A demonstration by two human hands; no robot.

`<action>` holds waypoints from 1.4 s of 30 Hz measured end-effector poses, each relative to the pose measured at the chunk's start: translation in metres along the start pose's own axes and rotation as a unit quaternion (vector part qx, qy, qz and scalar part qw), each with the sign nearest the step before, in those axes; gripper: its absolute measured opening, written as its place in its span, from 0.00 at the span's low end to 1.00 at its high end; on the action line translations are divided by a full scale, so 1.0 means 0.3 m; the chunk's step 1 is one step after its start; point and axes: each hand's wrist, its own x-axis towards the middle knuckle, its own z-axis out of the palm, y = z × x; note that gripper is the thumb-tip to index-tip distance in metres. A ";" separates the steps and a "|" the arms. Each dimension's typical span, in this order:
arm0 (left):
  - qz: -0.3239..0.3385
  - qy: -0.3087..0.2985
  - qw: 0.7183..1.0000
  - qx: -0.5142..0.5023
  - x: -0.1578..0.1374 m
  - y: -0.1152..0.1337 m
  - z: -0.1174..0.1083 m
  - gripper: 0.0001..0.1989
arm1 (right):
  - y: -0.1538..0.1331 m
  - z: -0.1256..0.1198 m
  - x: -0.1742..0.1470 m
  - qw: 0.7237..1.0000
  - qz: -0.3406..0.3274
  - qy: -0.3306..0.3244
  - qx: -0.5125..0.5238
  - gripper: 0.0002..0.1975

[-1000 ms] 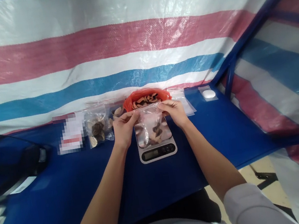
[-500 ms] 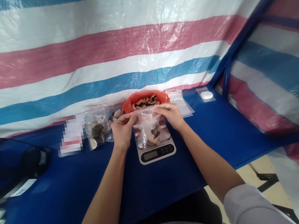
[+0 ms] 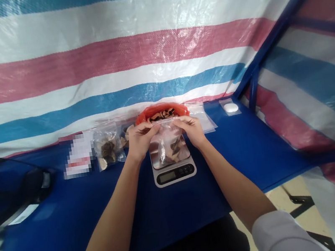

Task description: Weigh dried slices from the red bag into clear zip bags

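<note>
A clear zip bag (image 3: pixel 166 144) with several brown dried slices in its bottom hangs over the steel plate of a white kitchen scale (image 3: pixel 175 175). My left hand (image 3: pixel 141 139) pinches the bag's top edge at its left side. At the right side of that edge, my right hand (image 3: pixel 191 128) pinches it between thumb and fingers. Just behind the hands stands a red plastic bag (image 3: pixel 180 107), its mouth spread, full of dark-edged dried slices. Whether the zip bag rests its weight on the scale I cannot tell.
Left of the scale lie filled clear bags (image 3: pixel 107 150) and a blurred-out paper (image 3: pixel 78 156). Flat empty bags (image 3: pixel 206 119) lie to the right, then a white rounded object (image 3: pixel 231 107) on a small clear bag. A black item (image 3: pixel 36 182) sits at far left on the blue table (image 3: pixel 182 216).
My left hand has slid slightly right along the bag's top edge, and its fingers now sit closer to my right hand. The view has shifted a little.
</note>
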 end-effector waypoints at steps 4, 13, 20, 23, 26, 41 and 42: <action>0.002 -0.022 1.000 0.016 0.008 -0.008 -0.033 0.11 | -0.007 0.009 -0.008 1.000 0.003 0.009 0.008 0.18; -0.068 -0.029 0.997 0.003 0.012 -0.022 -0.043 0.18 | 0.011 0.006 -0.008 1.000 0.000 0.013 -0.011 0.17; -0.050 -0.016 0.999 -0.001 0.008 -0.008 -0.027 0.19 | 0.015 0.019 -0.013 1.000 -0.017 -0.001 -0.023 0.17; -0.042 -0.021 0.999 0.003 0.011 -0.013 -0.030 0.20 | 0.011 0.021 -0.017 1.000 -0.023 -0.003 -0.017 0.16; -0.040 -0.027 0.999 0.007 0.015 -0.018 -0.033 0.21 | 0.007 0.019 -0.020 0.999 -0.023 -0.009 -0.024 0.15; -0.002 -0.063 0.996 0.062 0.015 -0.005 -0.054 0.16 | 0.012 -0.010 -0.011 0.999 -0.023 -0.020 -0.037 0.17; -0.001 -0.067 0.996 0.064 0.016 -0.008 -0.057 0.15 | 0.013 -0.012 -0.010 0.999 -0.022 -0.013 -0.038 0.17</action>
